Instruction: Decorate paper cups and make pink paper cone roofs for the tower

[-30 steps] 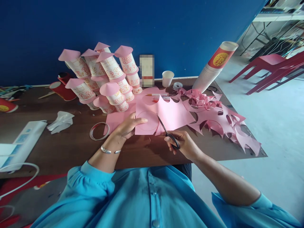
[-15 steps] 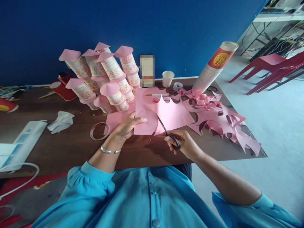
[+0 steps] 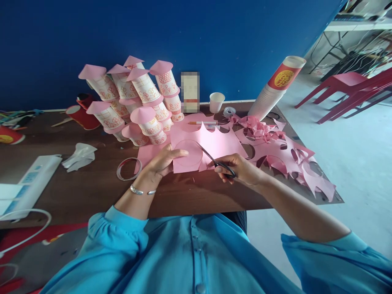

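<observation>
Between thumb and fingers, my left hand (image 3: 165, 160) grips a sheet of pink paper (image 3: 222, 143) by its left side. A drawn circle shows on the sheet, partly cut along its right edge, and the far edge is scalloped by earlier cuts. My right hand (image 3: 237, 168) is closed around the handles of black scissors (image 3: 211, 157), whose blades meet the paper at the circle's upper right. Behind the sheet lies a marker (image 3: 203, 123). More pink paper (image 3: 147, 153) rests under my left hand.
Paper-cup towers with pink cone roofs (image 3: 143, 87) stand at the back left. Pink offcuts (image 3: 284, 147) cover the table's right side, near a tall leaning cup stack (image 3: 269, 96). A tape roll (image 3: 129, 168), crumpled tissue (image 3: 80, 156) and power strip (image 3: 33, 179) lie left.
The scissors and my right hand have moved up and right, with the blades now farther along the circle. The sheet has shifted and turned slightly in my left hand.
</observation>
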Demonstrator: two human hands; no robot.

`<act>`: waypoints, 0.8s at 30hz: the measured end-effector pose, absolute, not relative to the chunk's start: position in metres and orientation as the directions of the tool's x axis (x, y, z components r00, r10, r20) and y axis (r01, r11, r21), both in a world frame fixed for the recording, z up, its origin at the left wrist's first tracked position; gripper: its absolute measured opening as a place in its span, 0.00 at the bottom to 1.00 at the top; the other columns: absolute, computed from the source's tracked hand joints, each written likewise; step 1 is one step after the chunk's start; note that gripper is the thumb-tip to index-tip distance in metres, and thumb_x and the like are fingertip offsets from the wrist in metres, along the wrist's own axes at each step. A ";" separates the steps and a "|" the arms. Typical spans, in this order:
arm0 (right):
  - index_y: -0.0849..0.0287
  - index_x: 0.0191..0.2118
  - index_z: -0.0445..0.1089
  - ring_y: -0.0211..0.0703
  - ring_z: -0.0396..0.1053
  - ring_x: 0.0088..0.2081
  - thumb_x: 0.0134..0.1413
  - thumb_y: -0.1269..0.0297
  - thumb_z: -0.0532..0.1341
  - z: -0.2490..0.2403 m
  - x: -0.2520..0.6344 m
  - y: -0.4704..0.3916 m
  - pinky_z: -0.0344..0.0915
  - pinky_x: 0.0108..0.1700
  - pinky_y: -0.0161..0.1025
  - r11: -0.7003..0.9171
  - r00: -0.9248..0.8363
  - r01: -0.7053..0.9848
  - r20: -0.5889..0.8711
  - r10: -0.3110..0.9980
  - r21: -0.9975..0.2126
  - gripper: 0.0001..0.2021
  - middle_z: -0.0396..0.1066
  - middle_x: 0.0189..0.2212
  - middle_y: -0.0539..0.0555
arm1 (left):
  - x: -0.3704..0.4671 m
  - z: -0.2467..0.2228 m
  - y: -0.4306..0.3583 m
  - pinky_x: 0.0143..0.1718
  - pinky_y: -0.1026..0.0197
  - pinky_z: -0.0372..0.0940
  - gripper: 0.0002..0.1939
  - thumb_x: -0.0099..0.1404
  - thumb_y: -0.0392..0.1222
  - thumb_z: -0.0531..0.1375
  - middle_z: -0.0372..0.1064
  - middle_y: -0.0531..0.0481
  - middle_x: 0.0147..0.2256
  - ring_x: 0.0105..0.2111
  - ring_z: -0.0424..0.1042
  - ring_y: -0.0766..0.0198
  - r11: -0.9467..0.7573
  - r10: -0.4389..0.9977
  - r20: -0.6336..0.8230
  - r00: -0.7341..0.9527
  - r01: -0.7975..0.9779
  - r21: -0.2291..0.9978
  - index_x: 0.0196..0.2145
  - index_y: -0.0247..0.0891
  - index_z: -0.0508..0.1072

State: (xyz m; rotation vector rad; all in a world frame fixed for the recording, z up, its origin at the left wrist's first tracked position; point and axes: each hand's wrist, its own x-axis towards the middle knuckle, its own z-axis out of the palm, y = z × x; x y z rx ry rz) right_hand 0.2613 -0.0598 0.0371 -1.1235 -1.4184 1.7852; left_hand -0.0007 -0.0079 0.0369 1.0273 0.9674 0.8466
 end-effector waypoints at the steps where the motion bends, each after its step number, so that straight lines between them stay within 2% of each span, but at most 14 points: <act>1: 0.64 0.41 0.81 0.34 0.67 0.21 0.50 0.45 0.76 0.037 0.262 -0.056 0.60 0.17 0.28 -0.257 -0.485 0.051 -0.249 0.839 -0.965 0.24 0.70 0.20 0.47 | -0.001 0.037 -0.007 0.37 0.54 0.76 0.26 0.49 0.44 0.73 0.82 0.44 0.33 0.36 0.82 0.49 0.291 0.910 -0.235 0.342 -0.122 0.949 0.47 0.33 0.81; 3: 0.64 0.44 0.81 0.34 0.67 0.21 0.50 0.43 0.75 0.037 0.261 -0.050 0.61 0.18 0.29 -0.247 -0.510 0.049 -0.237 0.827 -0.968 0.27 0.70 0.20 0.47 | -0.002 0.037 -0.005 0.38 0.54 0.77 0.27 0.49 0.44 0.73 0.82 0.44 0.34 0.36 0.82 0.48 0.283 0.912 -0.224 0.343 -0.133 0.950 0.48 0.33 0.81; 10: 0.64 0.45 0.81 0.36 0.69 0.23 0.49 0.39 0.75 0.030 0.255 -0.044 0.65 0.20 0.31 -0.248 -0.516 0.038 -0.232 0.825 -0.968 0.31 0.72 0.21 0.49 | -0.005 0.035 -0.004 0.40 0.55 0.77 0.29 0.49 0.44 0.73 0.82 0.45 0.35 0.41 0.82 0.49 0.251 0.926 -0.193 0.324 -0.148 0.957 0.50 0.35 0.80; 17: 0.64 0.46 0.80 0.36 0.71 0.23 0.48 0.41 0.77 0.024 0.252 -0.038 0.65 0.21 0.30 -0.270 -0.522 -0.002 -0.229 0.821 -0.963 0.31 0.72 0.23 0.49 | -0.004 0.040 -0.004 0.37 0.53 0.77 0.34 0.49 0.44 0.73 0.82 0.45 0.35 0.36 0.81 0.49 0.266 0.918 -0.210 0.338 -0.131 0.955 0.54 0.33 0.78; 21: 0.65 0.47 0.80 0.35 0.69 0.23 0.50 0.41 0.76 0.016 0.252 -0.036 0.64 0.21 0.30 -0.249 -0.536 -0.014 -0.203 0.820 -0.968 0.30 0.71 0.22 0.49 | -0.006 0.038 -0.003 0.35 0.54 0.75 0.33 0.50 0.45 0.73 0.81 0.46 0.34 0.33 0.80 0.52 0.289 0.904 -0.233 0.359 -0.110 0.951 0.53 0.32 0.78; 24: 0.65 0.48 0.80 0.35 0.69 0.23 0.50 0.40 0.75 0.010 0.253 -0.035 0.64 0.20 0.30 -0.252 -0.535 -0.011 -0.207 0.819 -0.968 0.32 0.70 0.21 0.48 | -0.007 0.035 -0.002 0.36 0.55 0.75 0.31 0.50 0.45 0.73 0.80 0.47 0.33 0.36 0.81 0.50 0.284 0.903 -0.230 0.363 -0.102 0.954 0.52 0.34 0.78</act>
